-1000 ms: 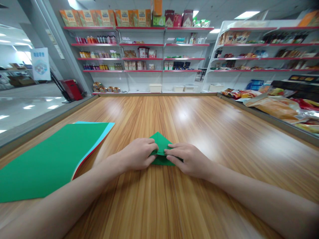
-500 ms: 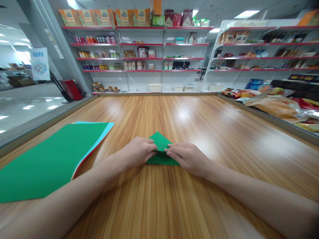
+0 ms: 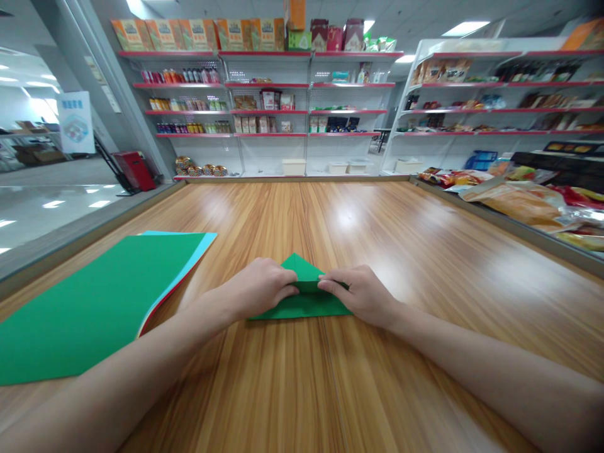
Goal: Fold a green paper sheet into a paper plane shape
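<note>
A folded green paper lies on the wooden table in front of me, its pointed tip away from me. My left hand rests on its left side with fingers curled and pinching the paper near the middle. My right hand mirrors it on the right side, fingers curled and pinching the same fold. The fingertips of both hands almost meet at the centre of the paper.
A stack of coloured sheets, green on top with blue and red edges, lies at the left. Snack bags sit along the right edge. Store shelves with goods stand beyond the table's far end.
The lower part of the green paper has spread wider on the table. Both hands have shifted slightly apart and towards me while still pinching it.
</note>
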Demonstrator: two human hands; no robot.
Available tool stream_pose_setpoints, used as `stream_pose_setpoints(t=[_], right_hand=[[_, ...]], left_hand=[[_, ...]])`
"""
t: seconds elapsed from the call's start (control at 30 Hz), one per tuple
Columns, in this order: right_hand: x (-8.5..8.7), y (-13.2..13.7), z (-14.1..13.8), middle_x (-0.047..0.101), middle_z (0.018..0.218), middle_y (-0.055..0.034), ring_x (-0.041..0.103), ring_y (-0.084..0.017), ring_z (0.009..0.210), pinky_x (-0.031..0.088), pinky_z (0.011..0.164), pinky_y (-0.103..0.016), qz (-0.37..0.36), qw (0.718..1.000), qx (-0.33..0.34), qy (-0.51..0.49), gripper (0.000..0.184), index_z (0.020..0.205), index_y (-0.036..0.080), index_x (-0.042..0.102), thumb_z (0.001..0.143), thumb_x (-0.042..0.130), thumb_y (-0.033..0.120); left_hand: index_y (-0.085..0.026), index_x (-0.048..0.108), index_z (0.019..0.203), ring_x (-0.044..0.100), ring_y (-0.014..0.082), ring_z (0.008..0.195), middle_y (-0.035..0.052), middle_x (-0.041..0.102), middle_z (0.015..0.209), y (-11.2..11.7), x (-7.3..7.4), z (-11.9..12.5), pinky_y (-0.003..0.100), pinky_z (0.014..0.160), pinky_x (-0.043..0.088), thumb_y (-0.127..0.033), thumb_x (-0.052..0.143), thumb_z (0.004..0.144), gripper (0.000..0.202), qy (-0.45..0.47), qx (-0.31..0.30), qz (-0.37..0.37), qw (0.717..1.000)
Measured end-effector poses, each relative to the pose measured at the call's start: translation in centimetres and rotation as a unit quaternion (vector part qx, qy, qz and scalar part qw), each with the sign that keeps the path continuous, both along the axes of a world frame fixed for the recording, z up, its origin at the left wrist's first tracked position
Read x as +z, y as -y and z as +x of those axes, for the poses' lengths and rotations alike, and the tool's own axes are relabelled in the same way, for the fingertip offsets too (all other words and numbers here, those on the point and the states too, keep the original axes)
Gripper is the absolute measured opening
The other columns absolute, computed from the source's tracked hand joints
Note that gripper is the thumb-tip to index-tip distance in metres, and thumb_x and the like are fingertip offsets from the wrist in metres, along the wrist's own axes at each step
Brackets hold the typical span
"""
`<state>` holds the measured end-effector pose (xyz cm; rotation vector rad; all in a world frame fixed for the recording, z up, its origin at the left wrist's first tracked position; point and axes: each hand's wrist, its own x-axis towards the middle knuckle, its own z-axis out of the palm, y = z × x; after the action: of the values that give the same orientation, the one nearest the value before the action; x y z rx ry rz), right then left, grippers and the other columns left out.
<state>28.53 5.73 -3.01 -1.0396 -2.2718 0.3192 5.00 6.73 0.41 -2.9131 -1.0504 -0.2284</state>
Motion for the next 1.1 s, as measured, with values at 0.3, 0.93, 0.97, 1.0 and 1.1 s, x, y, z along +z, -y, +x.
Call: stream_pose_setpoints(t=[0.3, 0.93, 0.97, 1.0, 1.1], right_hand=[[0.3, 0.2, 0.0, 0.072, 0.079, -0.0043, 0.065, -0.017, 0.073, 0.049, 0.068, -0.029, 0.011, 0.997, 0.064, -0.033, 0.020, 0.082, 0.020, 0.071, 0.090, 0.057, 0.033], [0.7, 1.7, -2.1, 0.072, 0.092, -0.0079, 0.068, -0.024, 0.085, 0.055, 0.078, -0.038, -0.466, 0.779, 0.038, -0.417, 0.036, 0.108, 0.014, 0.062, 0.073, 0.064, 0.024], [0.7, 1.7, -2.2, 0.072, 0.089, -0.0073, 0.068, -0.024, 0.085, 0.054, 0.078, -0.037, -0.470, 0.774, 0.045, -0.422, 0.031, 0.101, 0.014, 0.064, 0.070, 0.065, 0.022], [0.6, 1.8, -2.2, 0.072, 0.088, -0.0071, 0.068, -0.024, 0.086, 0.054, 0.079, -0.037, -0.472, 0.769, 0.051, -0.428, 0.028, 0.097, 0.014, 0.066, 0.069, 0.067, 0.021], [0.5, 1.7, -2.2, 0.073, 0.088, -0.0073, 0.069, -0.024, 0.083, 0.055, 0.077, -0.040, -0.485, 0.746, 0.048, -0.453, 0.028, 0.094, 0.015, 0.066, 0.068, 0.070, 0.021]], left_hand=[[-0.018, 0.068, 0.065, 0.045, 0.0097, 0.045, -0.0023, 0.052, 0.049, 2.0, 2.6, 0.6, 0.023, 0.046, 0.026, -0.027, 0.056, 0.082, 0.023, 0.062, 0.016, -0.137, 0.988], [-0.018, 0.061, 0.096, 0.061, 0.0144, 0.058, -0.0014, 0.066, 0.065, 3.6, 0.7, 3.7, 0.024, 0.053, 0.044, -0.033, 0.053, 0.087, 0.019, 0.351, 0.161, -0.221, 0.896], [-0.018, 0.062, 0.096, 0.063, 0.0150, 0.062, -0.0004, 0.068, 0.069, 3.8, 0.7, 3.8, 0.025, 0.056, 0.046, -0.036, 0.053, 0.088, 0.021, 0.347, 0.151, -0.219, 0.899], [-0.019, 0.063, 0.094, 0.064, 0.0156, 0.066, 0.0005, 0.069, 0.072, 3.9, 0.7, 3.8, 0.026, 0.060, 0.048, -0.038, 0.052, 0.089, 0.023, 0.345, 0.139, -0.218, 0.902], [-0.019, 0.064, 0.093, 0.065, 0.0192, 0.085, 0.0042, 0.071, 0.088, 3.6, 0.7, 3.5, 0.033, 0.077, 0.050, -0.038, 0.049, 0.092, 0.025, 0.347, 0.115, -0.141, 0.920]])
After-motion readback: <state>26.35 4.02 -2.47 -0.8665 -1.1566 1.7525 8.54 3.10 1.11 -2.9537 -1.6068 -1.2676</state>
